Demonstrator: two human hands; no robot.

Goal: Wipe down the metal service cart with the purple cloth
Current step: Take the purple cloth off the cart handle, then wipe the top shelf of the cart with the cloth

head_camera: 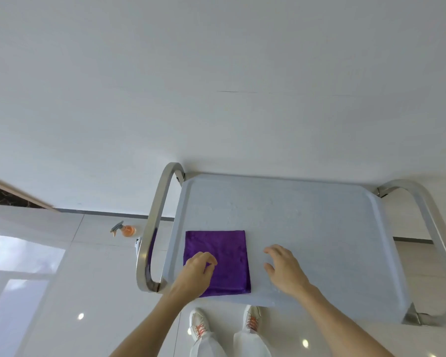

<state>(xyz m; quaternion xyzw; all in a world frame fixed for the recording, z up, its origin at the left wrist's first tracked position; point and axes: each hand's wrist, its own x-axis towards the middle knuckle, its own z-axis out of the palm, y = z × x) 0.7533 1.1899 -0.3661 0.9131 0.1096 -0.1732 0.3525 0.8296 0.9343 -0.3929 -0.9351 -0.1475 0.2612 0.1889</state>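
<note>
We look down from head height at a metal cart standing against a white wall. Its top is a shallow tray with a raised rim, its long axis running left to right, with a looped steel handle at each short end. The only thing lying in the tray is the cloth, purple and folded into a near-square, flat in the near left part, its slightly longer side running away from us toward the wall.

Our left hand rests on the cloth's near left corner with fingers curled loosely; we cannot tell whether it pinches the fabric. Our right hand hovers just right of the cloth, fingers spread wide, holding nothing.

On the glossy floor left of the cart lies an orange spray bottle. Our shoes show below the tray's near edge.
</note>
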